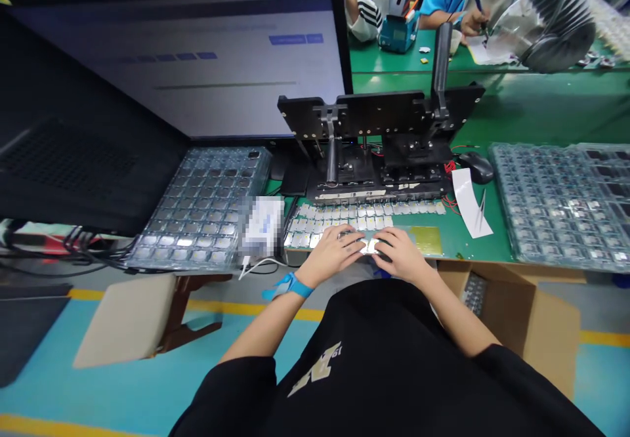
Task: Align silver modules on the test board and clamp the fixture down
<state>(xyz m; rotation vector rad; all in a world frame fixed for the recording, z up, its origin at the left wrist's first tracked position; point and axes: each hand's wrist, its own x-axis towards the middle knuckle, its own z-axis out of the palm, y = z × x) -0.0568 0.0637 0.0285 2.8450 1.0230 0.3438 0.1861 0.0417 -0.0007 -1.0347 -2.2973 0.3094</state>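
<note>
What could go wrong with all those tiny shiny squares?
The left hand and right hand are pressing right by the rows of little squares, so a slip might knock some out of line or even crack them. The white cord lies close to the left wrist, so it could perhaps snag and tug on whatever it's plugged into.

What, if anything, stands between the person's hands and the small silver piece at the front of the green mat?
Nothing visible does: the small silver piece lies between the left hand and the right hand, with their fingers at it.
</note>
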